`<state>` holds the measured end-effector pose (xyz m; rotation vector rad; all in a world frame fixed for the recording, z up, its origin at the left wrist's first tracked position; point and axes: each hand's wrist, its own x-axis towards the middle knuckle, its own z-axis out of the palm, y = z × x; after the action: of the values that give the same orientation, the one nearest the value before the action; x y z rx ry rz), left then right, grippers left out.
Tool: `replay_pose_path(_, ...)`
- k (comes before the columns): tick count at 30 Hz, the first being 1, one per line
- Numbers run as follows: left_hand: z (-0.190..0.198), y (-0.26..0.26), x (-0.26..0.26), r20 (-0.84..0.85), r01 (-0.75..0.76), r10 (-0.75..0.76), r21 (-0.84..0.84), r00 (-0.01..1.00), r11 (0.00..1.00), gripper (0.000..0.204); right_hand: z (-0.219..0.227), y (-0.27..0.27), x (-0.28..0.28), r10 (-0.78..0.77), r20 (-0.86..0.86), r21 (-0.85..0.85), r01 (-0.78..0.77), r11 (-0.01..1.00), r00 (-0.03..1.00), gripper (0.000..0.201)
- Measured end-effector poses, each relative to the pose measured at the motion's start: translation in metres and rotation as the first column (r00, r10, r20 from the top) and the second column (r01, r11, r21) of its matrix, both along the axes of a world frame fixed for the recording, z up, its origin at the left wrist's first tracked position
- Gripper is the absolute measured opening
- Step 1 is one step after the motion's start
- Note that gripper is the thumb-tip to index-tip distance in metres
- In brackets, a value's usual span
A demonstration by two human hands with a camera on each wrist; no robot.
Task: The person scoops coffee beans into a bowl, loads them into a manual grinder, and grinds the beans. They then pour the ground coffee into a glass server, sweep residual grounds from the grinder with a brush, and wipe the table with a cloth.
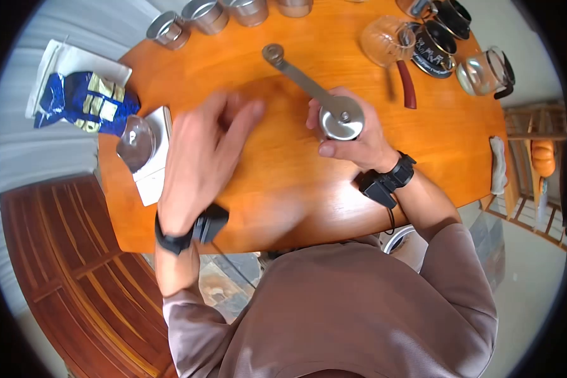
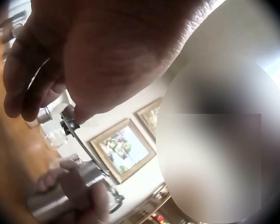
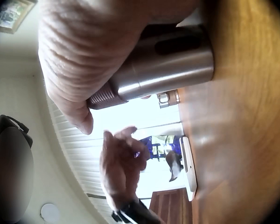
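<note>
A steel hand coffee grinder [image 1: 342, 120] is upright in my right hand [image 1: 368, 140], whose fingers and thumb wrap round its body. Its long crank arm [image 1: 305, 82] points to the upper left in the head view and ends in a round knob mount [image 1: 273, 54]. The right wrist view shows the grinder's cylinder [image 3: 172, 63] with its base at the tabletop and a ribbed brown band [image 3: 107, 97] under the hand. My left hand [image 1: 205, 148], slightly blurred, hovers left of the grinder with loosely bent fingers and holds nothing.
On the left are a white scale [image 1: 150, 189], a clear glass dish [image 1: 137, 143] and a blue bag [image 1: 85, 101]. Several metal cups [image 1: 168, 31] line the far edge. Far right stand a glass vessel with a red handle [image 1: 409, 85], a black pot [image 1: 433, 50] and a glass jug [image 1: 477, 74].
</note>
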<state>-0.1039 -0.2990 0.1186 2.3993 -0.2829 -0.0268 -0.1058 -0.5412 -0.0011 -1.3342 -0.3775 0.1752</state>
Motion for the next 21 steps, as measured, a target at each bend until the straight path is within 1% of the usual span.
replay_pose_path(1, 0.006, -0.013, 0.018, 0.086, 0.014, -0.021, 0.080, 0.996, 0.997, 0.036, 0.001, 0.000, 0.000, -0.016, 0.008, 0.004, 0.016, 1.000, 1.000, 0.065)
replay_pose_path(2, 0.011, -0.020, 0.035, 0.093, 0.030, -0.038, 0.085, 0.995, 0.996, 0.036, 0.002, 0.000, 0.000, 0.003, 0.001, -0.005, -0.003, 1.000, 1.000, 0.064)
replay_pose_path(3, 0.015, -0.027, 0.049, 0.085, 0.030, -0.047, 0.196, 0.995, 0.980, 0.039, 0.003, 0.000, 0.000, 0.027, -0.011, -0.014, -0.027, 1.000, 1.000, 0.063)
replay_pose_path(4, 0.017, -0.033, 0.060, 0.078, 0.028, -0.054, 0.306, 0.995, 0.952, 0.042, 0.001, 0.000, 0.000, 0.025, 0.012, -0.025, -0.025, 0.999, 1.000, 0.061)
replay_pose_path(5, 0.018, -0.038, 0.068, 0.079, 0.038, -0.066, 0.310, 0.995, 0.950, 0.042, 0.001, 0.000, 0.000, 0.014, 0.013, -0.020, -0.013, 1.000, 1.000, 0.061)
replay_pose_path(7, 0.018, -0.046, 0.080, 0.098, 0.101, -0.173, 0.505, 0.980, 0.857, 0.051, 0.001, -0.002, 0.002, 0.046, 0.069, -0.088, -0.040, 0.995, 0.997, 0.061)
replay_pose_path(8, 0.017, -0.047, 0.085, 0.099, 0.105, -0.179, 0.509, 0.979, 0.854, 0.051, 0.001, -0.002, 0.003, 0.040, 0.071, -0.083, -0.034, 0.996, 0.997, 0.061)
replay_pose_path(11, 0.009, -0.046, 0.094, 0.159, 0.207, -0.401, 0.657, 0.902, 0.725, 0.039, 0.005, 0.000, 0.001, 0.059, 0.062, -0.095, -0.053, 0.994, 0.996, 0.057)
replay_pose_path(12, 0.010, -0.049, 0.097, 0.156, 0.208, -0.403, 0.661, 0.902, 0.721, 0.039, 0.007, 0.000, 0.001, 0.039, 0.068, -0.115, -0.031, 0.993, 0.997, 0.053)
replay_pose_path(14, 0.013, -0.059, 0.104, 0.134, 0.247, -0.538, 0.779, 0.832, 0.576, 0.027, 0.007, 0.004, 0.000, 0.016, 0.073, -0.127, -0.007, 0.992, 0.997, 0.050)
replay_pose_path(15, 0.014, -0.065, 0.109, 0.129, 0.249, -0.540, 0.782, 0.832, 0.571, 0.027, 0.007, 0.007, -0.001, -0.043, 0.149, -0.101, 0.059, 0.993, 0.988, 0.046)
replay_pose_path(16, 0.013, -0.073, 0.116, 0.117, 0.306, -0.594, 0.769, 0.796, 0.561, 0.026, 0.006, 0.009, -0.001, -0.103, 0.224, -0.071, 0.121, 0.990, 0.969, 0.042)
replay_pose_path(17, 0.012, -0.081, 0.122, 0.107, 0.362, -0.647, 0.755, 0.755, 0.547, 0.024, 0.006, 0.008, -0.002, -0.104, 0.224, -0.065, 0.122, 0.990, 0.969, 0.042)
replay_pose_path(18, 0.010, -0.088, 0.128, 0.108, 0.360, -0.648, 0.757, 0.754, 0.545, 0.024, 0.006, 0.006, -0.002, -0.095, 0.217, -0.076, 0.114, 0.991, 0.971, 0.042)
replay_pose_path(20, 0.003, -0.107, 0.134, 0.167, 0.390, -0.817, 0.814, 0.552, 0.430, 0.020, 0.008, 0.005, -0.004, -0.089, 0.213, -0.082, 0.108, 0.991, 0.973, 0.042)
replay_pose_path(21, 0.006, -0.122, 0.123, 0.232, 0.435, -0.846, 0.774, 0.480, 0.460, 0.018, 0.010, 0.005, -0.006, -0.063, 0.241, -0.123, 0.095, 0.988, 0.969, 0.038)
